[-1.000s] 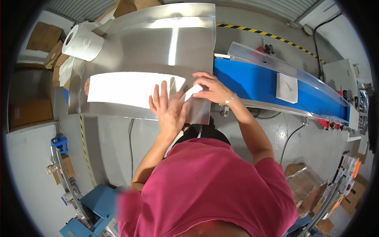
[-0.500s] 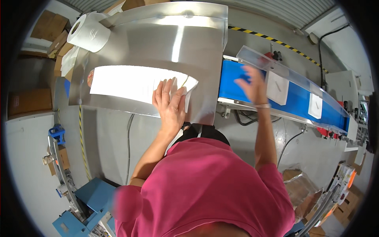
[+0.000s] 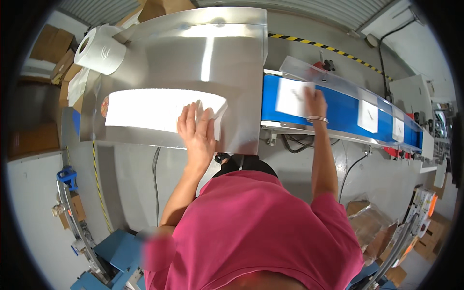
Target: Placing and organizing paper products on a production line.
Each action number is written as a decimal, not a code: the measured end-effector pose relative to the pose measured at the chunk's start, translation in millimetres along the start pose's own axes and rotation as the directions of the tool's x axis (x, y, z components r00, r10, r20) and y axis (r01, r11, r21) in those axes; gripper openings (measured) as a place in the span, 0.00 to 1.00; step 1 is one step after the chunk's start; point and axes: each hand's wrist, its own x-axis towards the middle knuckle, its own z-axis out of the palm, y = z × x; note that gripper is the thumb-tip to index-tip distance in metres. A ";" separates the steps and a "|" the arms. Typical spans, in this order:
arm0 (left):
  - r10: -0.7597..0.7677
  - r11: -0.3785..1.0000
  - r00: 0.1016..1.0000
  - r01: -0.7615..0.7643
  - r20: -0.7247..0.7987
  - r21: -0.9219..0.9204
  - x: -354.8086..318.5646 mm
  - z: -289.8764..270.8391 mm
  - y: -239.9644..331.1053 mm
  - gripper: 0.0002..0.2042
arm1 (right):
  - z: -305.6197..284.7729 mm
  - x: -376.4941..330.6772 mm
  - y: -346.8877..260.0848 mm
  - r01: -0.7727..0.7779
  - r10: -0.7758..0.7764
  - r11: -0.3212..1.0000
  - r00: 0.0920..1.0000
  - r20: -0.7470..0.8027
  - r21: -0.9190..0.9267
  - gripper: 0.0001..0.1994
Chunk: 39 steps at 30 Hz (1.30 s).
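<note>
A long row of white sheets [image 3: 145,110] leans over on the steel table in front of me, its right end slightly fanned. My left hand [image 3: 197,133] lies on that end, fingers apart and touching the top edges. Over the near end of the blue conveyor belt [image 3: 333,104], my right hand [image 3: 316,102] grips a single white sheet [image 3: 291,96] by its right edge. Motion blurs those fingertips a little. Farther along the belt lie another white sheet [image 3: 368,116] and a smaller-looking one [image 3: 398,129], each with a small dark mark.
The steel table [image 3: 169,58] has a raised back edge. A large white roll [image 3: 100,50] stands at its far left corner. A clear guard [image 3: 333,82] runs along the belt's far side. Cardboard boxes [image 3: 36,140] sit at the left, and blue equipment [image 3: 118,249] is behind me at lower left.
My right hand now has a white sheet at the belt's near end, where it was open and without one before. The sheets on the belt have travelled right. My left hand stays on the row.
</note>
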 end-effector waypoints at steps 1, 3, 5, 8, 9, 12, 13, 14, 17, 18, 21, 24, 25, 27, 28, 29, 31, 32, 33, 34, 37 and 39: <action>0.004 1.000 1.000 -0.005 -0.008 -0.011 0.7 0.8 0.4 0.14 | -5.2 7.6 21.8 0.117 -0.169 0.959 0.967 -0.192 -0.259 0.25; -0.010 0.999 1.000 0.009 -0.016 -0.038 1.9 1.6 1.6 0.15 | -9.0 1.5 17.1 0.212 -0.449 0.806 0.827 -0.337 -0.553 0.27; -0.031 0.998 0.999 0.031 0.010 -0.047 2.7 0.1 2.4 0.15 | -22.8 -27.5 -39.5 0.491 -0.539 0.820 0.835 -0.109 -0.293 0.27; -0.058 0.994 0.997 0.061 0.042 -0.088 3.3 0.3 1.9 0.13 | 12.6 -64.2 -100.4 0.557 -0.668 0.742 0.656 0.350 0.372 0.28; -0.028 0.997 0.998 0.032 0.057 -0.069 2.5 -0.4 -0.6 0.13 | 28.6 -73.3 -113.6 0.606 -0.745 0.667 0.532 0.403 0.434 0.28; 0.014 0.998 0.995 -0.008 0.096 -0.061 4.3 -6.4 2.1 0.13 | 59.4 -82.5 -125.0 0.701 -0.843 0.527 0.360 0.399 0.480 0.23; 0.009 0.999 0.994 -0.004 0.113 -0.049 5.0 -9.9 3.4 0.13 | 70.8 -79.4 -118.4 0.815 -0.899 0.414 0.297 0.322 0.405 0.21; -0.044 0.998 0.994 0.048 0.103 -0.045 5.0 -10.9 4.6 0.16 | 65.1 -79.1 -116.0 0.676 -0.859 0.509 0.355 0.370 0.533 0.18; -0.080 0.997 0.997 0.080 0.024 -0.023 3.8 -6.7 -9.5 0.16 | 60.7 -61.2 -72.5 0.208 -0.549 0.744 0.731 0.404 0.635 0.18; -0.088 0.996 0.996 0.089 0.019 -0.021 2.3 -6.4 -13.2 0.16 | 42.7 -58.0 -66.1 0.068 -0.367 0.800 0.842 0.396 0.596 0.19; -0.053 0.998 0.998 0.052 0.043 0.025 0.4 -5.4 -15.5 0.16 | 17.7 -8.0 -3.1 0.146 -0.146 0.989 0.988 0.051 0.010 0.22; -0.029 1.000 0.999 0.029 -0.032 -0.009 0.6 -1.2 -14.2 0.14 | -0.4 -6.5 8.9 0.114 -0.254 0.915 0.908 -0.333 -0.388 0.22; -0.032 0.999 0.999 0.032 -0.033 0.000 1.5 -1.2 -12.5 0.14 | -6.3 -17.0 -3.7 0.029 -0.408 0.775 0.786 -0.464 -0.632 0.22; -0.045 0.999 0.999 0.044 -0.013 -0.028 2.6 -3.7 -10.5 0.13 | -12.1 -27.7 -33.4 0.381 -0.503 0.836 0.820 -0.273 -0.396 0.22; -0.066 0.995 0.998 0.067 0.007 -0.068 2.7 -3.9 -10.3 0.13 | -5.7 -37.6 -52.9 0.649 -0.662 0.749 0.739 -0.124 -0.133 0.22; -0.061 0.996 0.998 0.062 0.011 -0.066 1.9 -4.2 -11.5 0.13 | 1.2 -52.9 -80.1 0.606 -0.609 0.793 0.785 0.115 0.066 0.25; -0.072 0.994 0.997 0.074 0.024 -0.085 2.8 -4.9 -11.3 0.12 | 31.9 -73.7 -114.3 0.630 -0.729 0.684 0.608 0.314 0.368 0.26; -0.067 0.994 0.997 0.069 0.024 -0.087 2.5 -6.2 -12.8 0.12 | 36.5 -86.8 -136.5 0.527 -0.674 0.739 0.574 0.465 0.420 0.25; -0.041 0.997 0.998 0.044 0.057 -0.062 2.4 -6.4 -14.5 0.13 | 49.9 -89.6 -144.1 0.587 -0.749 0.662 0.505 0.429 0.466 0.24; -0.016 0.999 0.996 0.019 0.091 -0.037 2.3 -7.2 -14.7 0.14 | 62.0 -87.8 -144.6 0.639 -0.815 0.578 0.428 0.390 0.508 0.24; -0.070 0.996 0.995 0.073 0.073 -0.044 5.0 -13.5 -9.2 0.17 | 81.0 -82.3 -131.3 0.645 -0.849 0.527 0.372 0.374 0.553 0.22; -0.093 0.995 0.993 0.094 0.072 -0.015 5.2 -11.2 -18.7 0.20 | 71.0 -78.7 -113.3 0.307 -0.664 0.724 0.552 0.503 0.618 0.17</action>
